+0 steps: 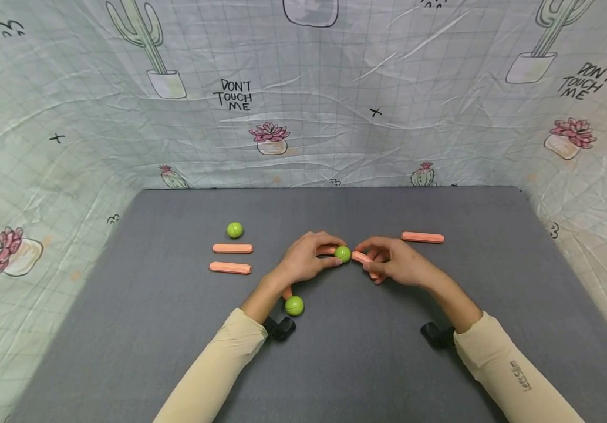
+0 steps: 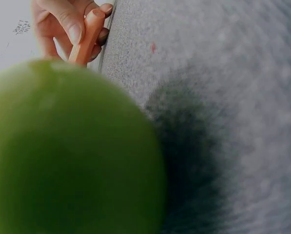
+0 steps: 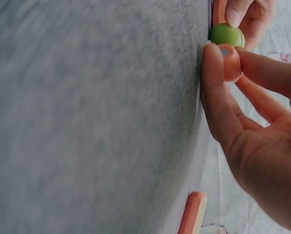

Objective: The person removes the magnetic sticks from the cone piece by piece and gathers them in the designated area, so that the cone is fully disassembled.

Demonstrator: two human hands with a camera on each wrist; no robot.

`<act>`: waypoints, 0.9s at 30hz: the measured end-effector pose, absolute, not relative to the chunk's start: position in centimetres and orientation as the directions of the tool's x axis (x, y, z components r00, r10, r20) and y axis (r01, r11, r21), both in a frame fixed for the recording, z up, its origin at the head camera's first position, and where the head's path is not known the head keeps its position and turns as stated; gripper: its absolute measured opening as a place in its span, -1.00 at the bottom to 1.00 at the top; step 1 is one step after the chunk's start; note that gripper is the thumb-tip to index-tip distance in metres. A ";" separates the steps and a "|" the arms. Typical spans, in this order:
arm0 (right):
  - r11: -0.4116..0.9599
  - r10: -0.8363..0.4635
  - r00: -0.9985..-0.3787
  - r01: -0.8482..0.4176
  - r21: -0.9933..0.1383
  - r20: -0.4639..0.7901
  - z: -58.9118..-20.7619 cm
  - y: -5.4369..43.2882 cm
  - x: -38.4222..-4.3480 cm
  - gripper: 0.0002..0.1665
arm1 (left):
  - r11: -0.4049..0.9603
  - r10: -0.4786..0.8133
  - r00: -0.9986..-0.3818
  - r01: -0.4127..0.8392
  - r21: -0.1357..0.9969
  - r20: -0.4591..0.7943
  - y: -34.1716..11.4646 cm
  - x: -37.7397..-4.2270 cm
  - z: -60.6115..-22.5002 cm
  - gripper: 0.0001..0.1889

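Note:
My left hand point(image 1: 306, 258) pinches a green ball point(image 1: 343, 254), and an orange ridged rod point(image 1: 327, 251) lies along its fingers up to that ball. Between thumb and fingers, my right hand point(image 1: 395, 262) grips another orange rod point(image 1: 363, 257), tilted, its tip a small gap from the ball in the head view. The right wrist view shows this rod point(image 3: 231, 66) end-on in front of the green ball point(image 3: 227, 34). Under the left wrist, a second green ball point(image 1: 294, 305) meets a rod point(image 1: 286, 292) partly hidden by the arm; a green ball point(image 2: 77, 156) fills much of the left wrist view.
At the left lie two orange rods point(image 1: 232, 248) point(image 1: 231, 268), with a loose green ball point(image 1: 235, 230) behind them. One more rod point(image 1: 422, 237) lies beyond the right hand. The grey tabletop point(image 1: 176, 352) meets a patterned cloth point(image 1: 324, 147) at the back and sides.

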State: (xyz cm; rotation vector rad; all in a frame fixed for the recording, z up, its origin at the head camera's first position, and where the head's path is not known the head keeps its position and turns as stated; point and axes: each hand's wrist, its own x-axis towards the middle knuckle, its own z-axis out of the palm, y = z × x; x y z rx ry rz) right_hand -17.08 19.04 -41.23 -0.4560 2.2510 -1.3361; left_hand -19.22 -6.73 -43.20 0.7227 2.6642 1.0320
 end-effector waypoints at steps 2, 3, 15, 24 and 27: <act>0.467 -0.512 -0.827 -0.039 -0.884 -0.234 -41.2 19.2 -17.0 -0.54 | 0.637 0.506 -0.863 0.366 0.678 -0.010 -6.8 -19.2 -43.2 -0.59; 0.465 -0.516 -0.824 -0.041 -0.884 -0.233 -41.1 19.3 -16.9 -0.52 | 0.639 0.505 -0.863 0.365 0.677 -0.012 -6.8 -19.3 -43.2 -0.59; 0.467 -0.536 -0.825 -0.110 -0.877 -0.182 -40.3 20.5 -16.5 -0.49 | 0.632 0.507 -0.862 0.358 0.687 -0.016 -6.8 -19.4 -43.5 -0.57; 0.561 -0.488 -0.861 -0.182 -0.808 -0.145 -39.8 22.6 -16.1 -0.18 | 0.623 0.520 -0.854 0.383 0.682 0.004 -6.9 -19.5 -43.5 -0.57; 0.560 -0.486 -0.863 -0.187 -0.807 -0.136 -39.9 23.3 -16.0 -0.14 | 0.612 0.525 -0.851 0.387 0.690 0.011 -7.0 -19.5 -43.5 -0.58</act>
